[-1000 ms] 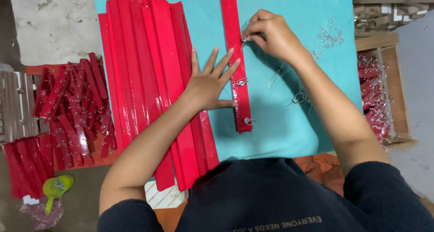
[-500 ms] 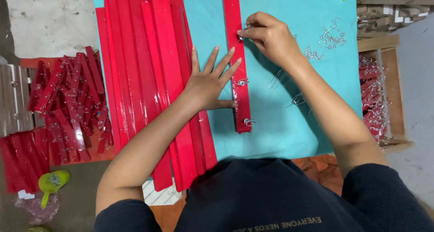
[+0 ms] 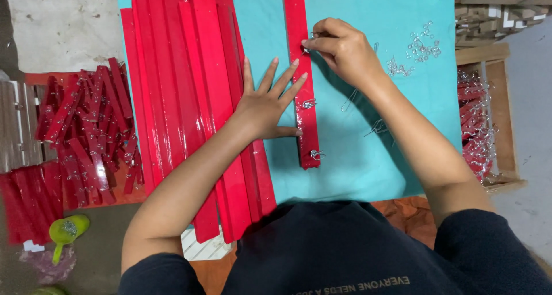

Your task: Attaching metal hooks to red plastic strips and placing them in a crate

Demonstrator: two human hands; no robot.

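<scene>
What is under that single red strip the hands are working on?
The single red strip lies on a turquoise sheet. The left hand presses beside it; what lies directly beneath the strip is covered.

Left hand (image 3: 265,108) lies flat, fingers spread; right hand (image 3: 339,48) pinches, fingertips together.

Teal-covered table (image 3: 402,157) with red strips (image 3: 190,99), one separate red strip (image 3: 299,71), loose metal clips (image 3: 422,45).

Red strips on turquoise, silver glints

You see a glossy red plastic strip (image 3: 303,88) with silver metal hooks (image 3: 309,104) lying on the plain turquoise table cover (image 3: 368,168); the stack of long red strips (image 3: 184,88) matches it, a lime-green scoop (image 3: 64,232) sits on grey, and your sleeves are dark navy.
</scene>
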